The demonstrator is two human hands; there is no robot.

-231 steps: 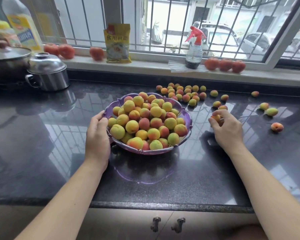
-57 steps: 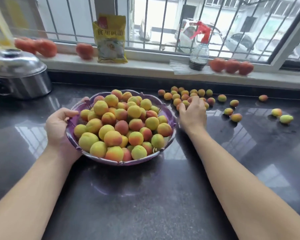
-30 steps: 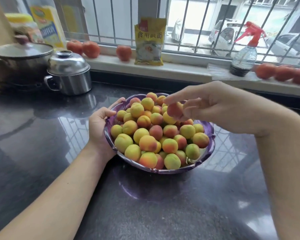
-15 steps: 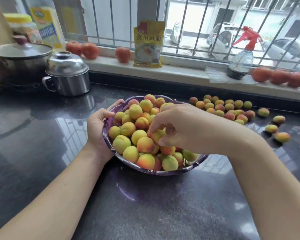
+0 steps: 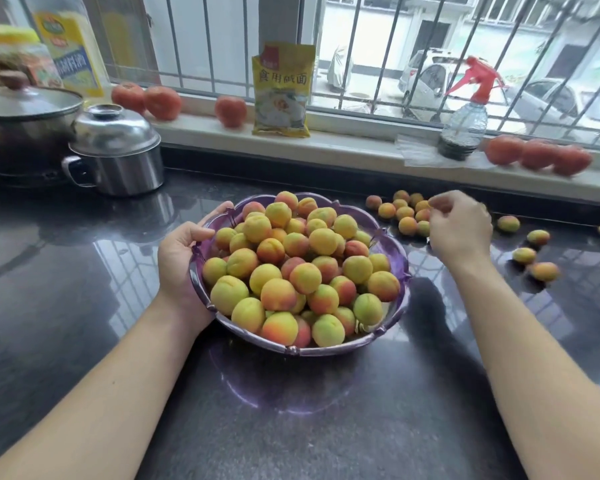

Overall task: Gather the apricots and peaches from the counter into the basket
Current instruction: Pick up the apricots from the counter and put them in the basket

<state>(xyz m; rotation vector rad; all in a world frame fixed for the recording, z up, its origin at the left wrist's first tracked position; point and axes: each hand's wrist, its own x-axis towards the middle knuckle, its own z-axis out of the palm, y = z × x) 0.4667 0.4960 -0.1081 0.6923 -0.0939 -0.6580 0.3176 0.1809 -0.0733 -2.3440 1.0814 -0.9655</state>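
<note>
The purple basket (image 5: 394, 252) sits on the dark counter (image 5: 84, 306) and is heaped with yellow and red fruit (image 5: 302, 268). The left hand (image 5: 184, 258) holds the basket's left rim, with the thumb over the edge and the fingers curled under it. I think it does this so the full basket does not slide or tip while more fruit goes in. The right hand (image 5: 459, 225) is over the little bunch of loose fruit (image 5: 404, 213) that lies by the window wall, just to the right of the basket. Its fingers are bent and close together, but that part is blurry, so I cannot tell if they pinch a fruit yet. A few more fruits (image 5: 537, 251) lie farther right, well apart from each other. The basket is close to the bunch, so the reach is short. The pile is high, so a new fruit could roll off.
</note>
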